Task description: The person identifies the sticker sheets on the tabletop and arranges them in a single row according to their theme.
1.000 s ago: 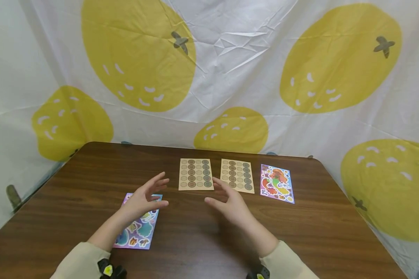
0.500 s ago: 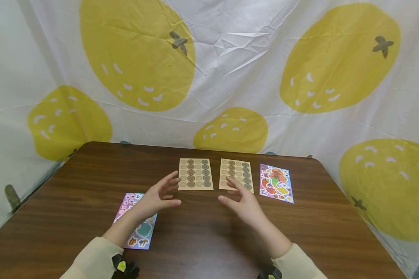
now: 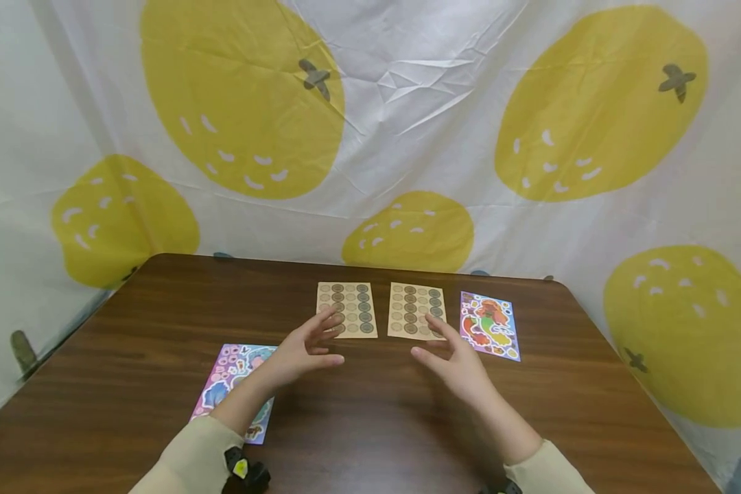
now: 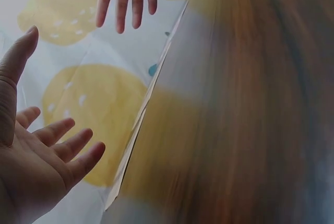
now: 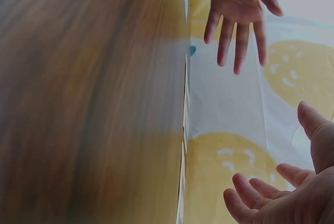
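Observation:
My left hand (image 3: pixel 302 353) hovers above the table with fingers spread and palm facing inward, holding nothing. Beyond its fingertips lies a tan sheet of round stickers (image 3: pixel 353 305); the left forearm partly covers a purple-blue sticker sheet (image 3: pixel 225 381). My right hand (image 3: pixel 457 360) faces it, likewise spread and holding nothing, and its fingertips overlap a second tan sheet of round stickers (image 3: pixel 410 302) in the head view. Just right of that lies a colourful sticker sheet (image 3: pixel 489 322). Both wrist views show the relaxed fingers of the left hand (image 4: pixel 47 161) and right hand (image 5: pixel 292 192).
All the sheets lie flat on a dark brown wooden table (image 3: pixel 370 425). A white cloth (image 3: pixel 420 137) printed with big yellow fruit hangs right behind the table's far edge.
Both hands have shifted to the right, staying spread apart. More of the upper part of the purple-blue sheet is uncovered, while the left fingers now overlap the left tan sheet.

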`<state>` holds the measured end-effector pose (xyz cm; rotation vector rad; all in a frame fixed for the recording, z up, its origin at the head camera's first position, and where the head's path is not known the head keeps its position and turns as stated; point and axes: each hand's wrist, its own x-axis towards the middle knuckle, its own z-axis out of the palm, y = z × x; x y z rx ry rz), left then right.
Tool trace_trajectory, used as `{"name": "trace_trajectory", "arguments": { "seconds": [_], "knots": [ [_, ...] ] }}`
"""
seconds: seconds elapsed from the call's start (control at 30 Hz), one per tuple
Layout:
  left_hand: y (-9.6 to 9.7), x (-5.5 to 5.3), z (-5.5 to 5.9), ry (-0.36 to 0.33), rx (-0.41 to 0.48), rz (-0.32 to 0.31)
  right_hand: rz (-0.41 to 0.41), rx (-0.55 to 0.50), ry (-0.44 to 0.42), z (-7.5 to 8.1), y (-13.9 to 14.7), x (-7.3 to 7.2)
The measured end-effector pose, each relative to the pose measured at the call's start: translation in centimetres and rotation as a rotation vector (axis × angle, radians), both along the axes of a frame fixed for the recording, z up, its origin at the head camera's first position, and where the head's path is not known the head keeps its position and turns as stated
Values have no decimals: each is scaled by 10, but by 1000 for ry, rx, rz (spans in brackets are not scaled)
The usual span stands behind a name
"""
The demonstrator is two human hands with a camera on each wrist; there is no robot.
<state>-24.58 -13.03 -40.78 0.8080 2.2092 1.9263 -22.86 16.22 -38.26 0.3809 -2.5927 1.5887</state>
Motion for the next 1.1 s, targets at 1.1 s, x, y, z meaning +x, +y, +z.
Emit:
{"name": "trace_trajectory", "arguments": {
  "seconds": [1.1],
  "knots": [
    [87,-15,9,-38,18,-95,-122,-10,26,11,68,-7]
  ]
}}
